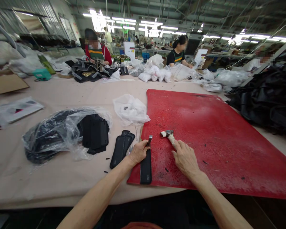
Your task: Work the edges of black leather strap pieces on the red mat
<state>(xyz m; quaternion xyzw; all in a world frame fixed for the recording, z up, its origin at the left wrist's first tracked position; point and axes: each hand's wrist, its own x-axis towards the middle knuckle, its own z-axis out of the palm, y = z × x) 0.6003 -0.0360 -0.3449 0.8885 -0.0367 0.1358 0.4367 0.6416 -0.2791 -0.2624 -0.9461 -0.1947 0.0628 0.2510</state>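
Note:
My left hand [138,152] is closed round a small metal punch [149,140] that stands on the top end of a long black strip [146,167] lying on the red mat [216,140]. My right hand [185,158] grips the handle of a small hammer [168,135] whose head, wrapped in white, rests on the mat just right of the punch. Two more black strips [121,148] lie on the beige table left of the mat.
A clear bag with black pieces [62,132] lies at the left, a crumpled white bag [130,109] behind the mat's corner. Black material [269,95] is piled at the right. Two people sit at the far side among white bags [154,71].

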